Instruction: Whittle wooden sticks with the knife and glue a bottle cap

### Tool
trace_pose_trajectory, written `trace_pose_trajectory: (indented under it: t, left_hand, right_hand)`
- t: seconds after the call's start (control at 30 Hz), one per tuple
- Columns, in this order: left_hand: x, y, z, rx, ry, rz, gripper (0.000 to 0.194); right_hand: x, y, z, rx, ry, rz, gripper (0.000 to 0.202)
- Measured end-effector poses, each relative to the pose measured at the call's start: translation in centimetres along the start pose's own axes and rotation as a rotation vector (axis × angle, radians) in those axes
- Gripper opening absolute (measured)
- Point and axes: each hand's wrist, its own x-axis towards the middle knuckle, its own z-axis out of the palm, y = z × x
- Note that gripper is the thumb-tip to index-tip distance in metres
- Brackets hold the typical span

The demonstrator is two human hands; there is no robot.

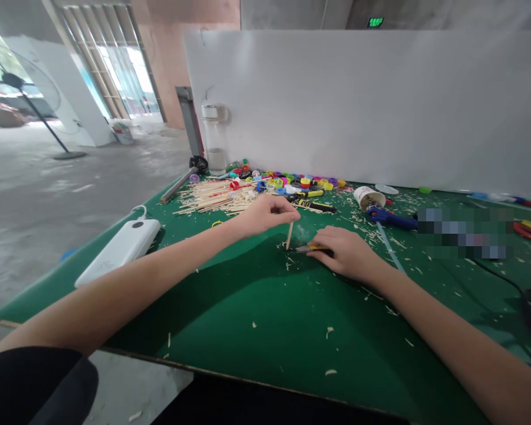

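My left hand (268, 216) pinches the top of a short wooden stick (289, 235), which stands nearly upright with its lower end at the green tabletop (248, 366). From the right, my right hand (343, 251) grips a utility knife (307, 248). Its blade points left and lies close to the foot of the stick; whether the two touch I cannot tell. Pale wood shavings (330, 332) are scattered around both hands. Behind my left hand lies a heap of wooden sticks (212, 195).
Colourful bottle caps (287, 179) line the back beside yellow-black tools (316, 206). A white power bank (118, 251) with a cable lies left. To the right are a tipped paper cup (369, 198) and a blue glue gun (393, 219). A white panel (363, 106) rises behind.
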Motion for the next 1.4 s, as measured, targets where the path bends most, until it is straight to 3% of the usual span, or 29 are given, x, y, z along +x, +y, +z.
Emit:
trace_pose_trajectory:
  t: [0.13,0.4,0.87,1.23,1.4]
  left_hand:
    - [-0.1,0.1,0.0,-0.043,0.004,-0.017,0.025]
    - [-0.1,0.5,0.2,-0.073,-0.008,-0.057,0.026]
    - [-0.1,-0.5,0.0,-0.105,0.01,-0.033,0.024]
    - [-0.1,0.7,0.2,-0.015,-0.023,0.014,0.019]
    - [-0.1,1.4,0.2,0.045,-0.09,0.039,0.019]
  right_hand:
    - [-0.3,0.0,-0.3,0.049,0.093,0.071,0.018]
    - [-0.1,0.5,0.3,-0.002,0.078,0.099,0.018]
    - [1.2,0.9,0.0,0.07,-0.094,0.15,0.022]
    - [1.9,1.5,-0.4,0.113,-0.179,0.14,0.022]
    - [2.4,1.4,-0.5,0.109,-0.269,0.188,0.02]
